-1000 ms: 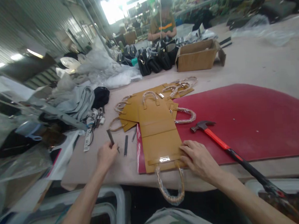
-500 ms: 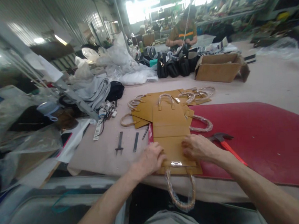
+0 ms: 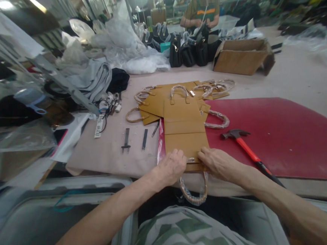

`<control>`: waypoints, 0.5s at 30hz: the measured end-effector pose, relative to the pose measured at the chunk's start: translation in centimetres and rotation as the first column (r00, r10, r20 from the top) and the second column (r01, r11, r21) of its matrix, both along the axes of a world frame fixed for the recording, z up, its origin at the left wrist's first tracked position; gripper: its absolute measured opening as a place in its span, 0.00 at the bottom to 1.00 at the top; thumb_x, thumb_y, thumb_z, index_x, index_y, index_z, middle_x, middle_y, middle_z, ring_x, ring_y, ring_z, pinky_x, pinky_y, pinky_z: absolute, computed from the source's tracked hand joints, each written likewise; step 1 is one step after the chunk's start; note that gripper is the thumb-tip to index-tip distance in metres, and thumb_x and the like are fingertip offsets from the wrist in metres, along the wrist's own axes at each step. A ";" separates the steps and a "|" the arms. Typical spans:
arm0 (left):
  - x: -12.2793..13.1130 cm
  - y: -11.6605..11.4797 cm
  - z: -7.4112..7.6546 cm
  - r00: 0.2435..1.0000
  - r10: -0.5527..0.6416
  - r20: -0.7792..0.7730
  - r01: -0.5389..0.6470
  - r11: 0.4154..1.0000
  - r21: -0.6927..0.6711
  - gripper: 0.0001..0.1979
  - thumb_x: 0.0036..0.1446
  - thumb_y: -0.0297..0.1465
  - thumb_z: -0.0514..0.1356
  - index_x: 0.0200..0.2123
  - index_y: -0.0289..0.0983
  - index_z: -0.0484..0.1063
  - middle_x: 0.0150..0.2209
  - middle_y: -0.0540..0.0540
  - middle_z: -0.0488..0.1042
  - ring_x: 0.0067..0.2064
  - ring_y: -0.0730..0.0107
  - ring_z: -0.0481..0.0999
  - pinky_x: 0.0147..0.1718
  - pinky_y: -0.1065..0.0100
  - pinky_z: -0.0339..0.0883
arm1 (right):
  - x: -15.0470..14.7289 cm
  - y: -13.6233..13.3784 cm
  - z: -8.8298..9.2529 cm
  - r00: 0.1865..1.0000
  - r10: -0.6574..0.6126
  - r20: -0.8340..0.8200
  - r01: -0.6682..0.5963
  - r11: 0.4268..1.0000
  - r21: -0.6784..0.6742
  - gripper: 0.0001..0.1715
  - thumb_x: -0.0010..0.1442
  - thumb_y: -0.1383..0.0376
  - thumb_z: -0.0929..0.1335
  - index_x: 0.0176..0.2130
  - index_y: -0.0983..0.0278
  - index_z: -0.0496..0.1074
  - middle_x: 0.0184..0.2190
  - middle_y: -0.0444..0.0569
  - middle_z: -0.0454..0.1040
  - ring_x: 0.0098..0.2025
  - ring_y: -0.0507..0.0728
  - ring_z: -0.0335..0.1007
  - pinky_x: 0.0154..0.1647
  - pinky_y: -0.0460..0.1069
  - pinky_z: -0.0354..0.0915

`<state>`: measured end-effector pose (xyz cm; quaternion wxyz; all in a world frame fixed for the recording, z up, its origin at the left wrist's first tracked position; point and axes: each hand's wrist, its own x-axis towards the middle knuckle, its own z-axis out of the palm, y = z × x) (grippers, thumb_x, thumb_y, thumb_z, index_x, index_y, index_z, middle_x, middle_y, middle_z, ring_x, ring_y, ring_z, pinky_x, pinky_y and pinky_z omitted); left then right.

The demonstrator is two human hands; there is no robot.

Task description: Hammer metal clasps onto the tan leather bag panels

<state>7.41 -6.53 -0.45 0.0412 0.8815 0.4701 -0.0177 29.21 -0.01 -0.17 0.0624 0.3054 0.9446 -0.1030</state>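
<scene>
A tan handbag panel (image 3: pixel 184 126) lies lengthwise before me, half on a red mat. One wrapped handle arches at its far end. A second handle (image 3: pixel 194 200) in clear film hangs over the table's front edge. On the near part sits a silver metal clasp (image 3: pixel 190 160). My left hand (image 3: pixel 172 167) is closed on the panel's left side, fingertips beside the clasp. Closed on the right side, my right hand (image 3: pixel 216 161) pinches the panel near the same end. Both thumbs are largely hidden.
More tan panels (image 3: pixel 152 106) with wrapped handles lie fanned behind. A claw hammer (image 3: pixel 246 148) rests on the red mat (image 3: pixel 283 135). Left are a divider-like metal tool (image 3: pixel 126 140) and a dark strip (image 3: pixel 145 139). Beyond stand black bags (image 3: pixel 188 52), a cardboard box (image 3: pixel 242 57) and a co-worker (image 3: pixel 200 14).
Both hands have come nearer the clasp and the panel's near end, and now grip its sides. The hammer shows more fully. The view has tilted downward.
</scene>
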 end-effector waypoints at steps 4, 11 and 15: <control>-1.2 -0.4 -0.8 0.998 -0.018 0.065 0.015 0.999 0.049 0.10 0.63 0.21 0.51 0.40 0.32 0.71 0.40 0.36 0.72 0.43 0.54 0.71 0.40 0.58 0.69 | 0.9 0.0 -0.4 0.995 0.071 -0.075 -0.071 0.997 -0.002 0.11 0.62 0.76 0.62 0.39 0.65 0.71 0.38 0.55 0.71 0.34 0.57 0.66 0.35 0.50 0.56; -4.9 -1.2 -3.0 0.865 -0.100 0.492 0.096 0.995 0.033 0.18 0.68 0.22 0.46 0.39 0.36 0.76 0.41 0.40 0.77 0.45 0.64 0.74 0.48 0.63 0.70 | 2.7 0.4 -1.4 0.969 0.120 -0.218 -0.133 0.990 -0.044 0.10 0.59 0.75 0.66 0.33 0.62 0.73 0.39 0.50 0.73 0.41 0.57 0.66 0.44 0.51 0.59; -4.8 -2.4 -4.2 0.847 -0.095 0.523 0.039 0.992 0.117 0.17 0.68 0.24 0.47 0.42 0.36 0.77 0.45 0.39 0.77 0.49 0.63 0.75 0.52 0.60 0.70 | 2.9 -0.9 -2.5 0.939 0.094 -0.330 -0.090 0.996 0.028 0.13 0.61 0.75 0.65 0.40 0.64 0.76 0.44 0.55 0.74 0.43 0.60 0.66 0.46 0.54 0.61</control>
